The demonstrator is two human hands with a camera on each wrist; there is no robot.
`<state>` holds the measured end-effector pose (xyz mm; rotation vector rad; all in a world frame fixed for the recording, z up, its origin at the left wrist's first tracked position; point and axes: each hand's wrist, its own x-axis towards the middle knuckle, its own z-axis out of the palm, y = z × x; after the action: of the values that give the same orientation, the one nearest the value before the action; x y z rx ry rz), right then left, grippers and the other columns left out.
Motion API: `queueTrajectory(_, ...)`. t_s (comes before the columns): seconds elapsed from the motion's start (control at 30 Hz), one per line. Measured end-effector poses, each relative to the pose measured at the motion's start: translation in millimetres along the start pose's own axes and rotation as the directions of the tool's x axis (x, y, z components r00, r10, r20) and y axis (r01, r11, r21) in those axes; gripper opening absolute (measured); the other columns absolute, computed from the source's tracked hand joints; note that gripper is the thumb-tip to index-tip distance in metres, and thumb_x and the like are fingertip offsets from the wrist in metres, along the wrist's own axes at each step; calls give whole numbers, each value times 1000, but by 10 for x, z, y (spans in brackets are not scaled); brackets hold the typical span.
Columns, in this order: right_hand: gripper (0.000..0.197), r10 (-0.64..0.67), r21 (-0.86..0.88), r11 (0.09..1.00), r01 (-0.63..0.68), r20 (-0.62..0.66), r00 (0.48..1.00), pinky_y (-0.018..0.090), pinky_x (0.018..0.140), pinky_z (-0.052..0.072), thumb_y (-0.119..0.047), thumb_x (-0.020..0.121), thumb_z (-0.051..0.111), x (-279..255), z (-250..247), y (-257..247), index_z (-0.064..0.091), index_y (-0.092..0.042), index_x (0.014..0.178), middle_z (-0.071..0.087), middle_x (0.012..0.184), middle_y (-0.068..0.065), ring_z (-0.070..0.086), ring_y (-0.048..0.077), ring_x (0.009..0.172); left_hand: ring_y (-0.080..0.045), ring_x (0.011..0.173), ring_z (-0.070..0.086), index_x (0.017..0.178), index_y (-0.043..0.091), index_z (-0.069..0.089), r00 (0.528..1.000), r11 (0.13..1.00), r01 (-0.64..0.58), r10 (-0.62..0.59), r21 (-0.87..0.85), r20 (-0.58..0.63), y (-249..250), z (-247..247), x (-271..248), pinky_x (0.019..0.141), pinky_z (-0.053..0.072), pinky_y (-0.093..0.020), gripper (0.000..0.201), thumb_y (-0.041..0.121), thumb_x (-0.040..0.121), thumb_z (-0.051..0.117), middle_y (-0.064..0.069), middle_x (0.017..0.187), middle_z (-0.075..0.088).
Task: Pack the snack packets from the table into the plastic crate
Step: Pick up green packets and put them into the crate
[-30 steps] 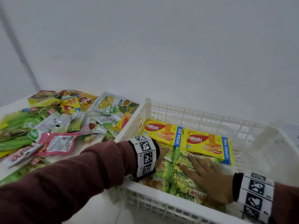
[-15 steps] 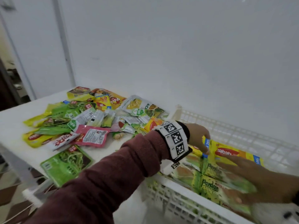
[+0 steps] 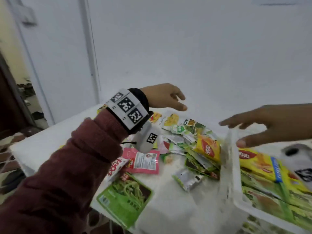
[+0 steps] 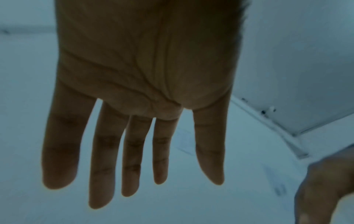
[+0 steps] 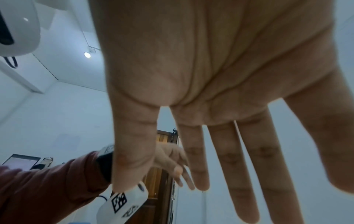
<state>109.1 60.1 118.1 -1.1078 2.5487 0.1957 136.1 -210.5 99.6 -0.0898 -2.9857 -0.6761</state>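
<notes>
White plastic crate (image 3: 228, 168) sits at the right end of the desk (image 3: 170, 191), with yellow and green packets lying flat inside, while a loose heap of snack packets (image 3: 182, 141) lies on the desk just left of it. Both hands hang in the air, empty: the left hand (image 3: 164, 97) above the heap, the right hand (image 3: 270, 122) above the crate's near corner, fingers (image 5: 226, 153) straight and spread.

snack packets (image 3: 184, 141) heaped against crate wall (image 3: 227, 159), bare table (image 3: 170, 188) in front
</notes>
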Motion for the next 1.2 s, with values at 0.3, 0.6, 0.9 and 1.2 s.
queueTrajectory(0.3, 52, 133, -22, 990, -138, -156, 979, 28, 99, 36, -33, 91, 55, 1784, -243, -870, 40, -19, 138, 57, 130, 0, 53, 17, 116, -25, 128, 42, 136, 7, 42, 916, 910, 318, -367, 266, 159, -1648, 220, -37, 101, 35, -29, 55, 23, 87, 63, -12, 140, 44)
queueTrajectory(0.6, 50, 311, -14, 950, -313, -58, 949, 30, 100, 39, -21, 90, 58, 2902, 619, -592, 44, -9, 136, 48, 138, 10, 47, 25, 125, -30, 125, 42, 134, 0, 39, 898, 907, 333, -388, 259, 207, -2083, 712, 149, 101, 37, -37, 65, 34, 85, 65, -16, 137, 42)
queueTrajectory(0.9, 52, 319, 2, 947, -320, -78, 944, 36, 99, 45, -33, 89, 56, 3168, 901, -517, 46, -8, 133, 53, 132, 13, 53, 27, 118, -31, 126, 43, 138, 3, 30, 901, 918, 353, -385, 178, 198, -2098, 778, 280, 100, 39, -37, 81, 18, 73, 77, -16, 139, 42)
queueTrajectory(1.2, 32, 419, 158, 908, -388, -336, 844, 35, 82, 50, -6, 89, 49, 3110, 363, -259, 54, 3, 120, 59, 118, 21, 60, 35, 104, -19, 63, 38, 66, 2, 39, 920, 920, 378, -386, 101, 72, -2086, 460, 467, 59, 34, -23, 36, 20, 95, 50, -6, 67, 37)
